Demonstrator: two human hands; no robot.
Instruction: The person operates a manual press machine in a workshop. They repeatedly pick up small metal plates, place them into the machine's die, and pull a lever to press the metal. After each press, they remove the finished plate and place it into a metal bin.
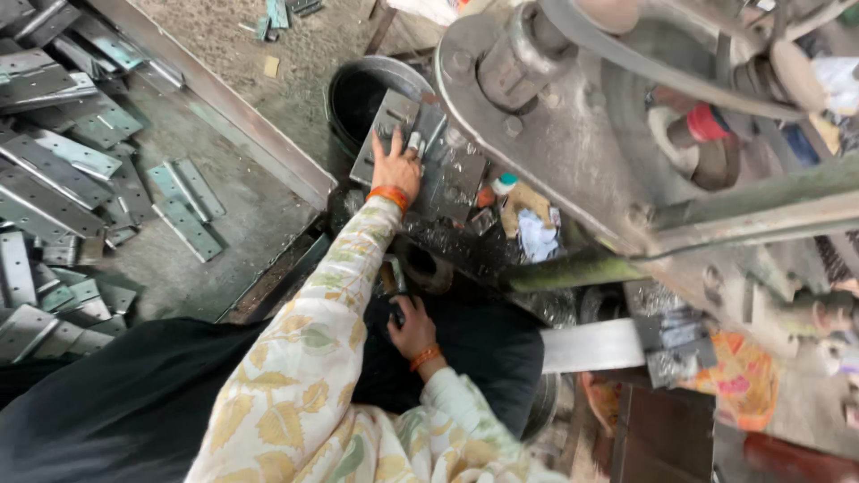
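Note:
My left hand (396, 166) reaches forward and lies flat, fingers spread, on a grey punched metal plate (447, 170) on the bed of a large press machine (573, 134). Another plate (392, 114) sticks out just beyond my fingertips. My right hand (414, 327) stays close to my lap, with its fingers curled around a small dark metal piece (395, 304); what that piece is I cannot tell. Both wrists carry orange bangles, and the sleeves are cream with a yellow leaf print.
A dark round bucket (371, 85) stands behind the plates. Several grey metal plates (67, 170) lie heaped on the floor at left, beside a long steel rail (224, 98). A bright metal bar (595, 344) and cloth scraps (537, 237) are at right.

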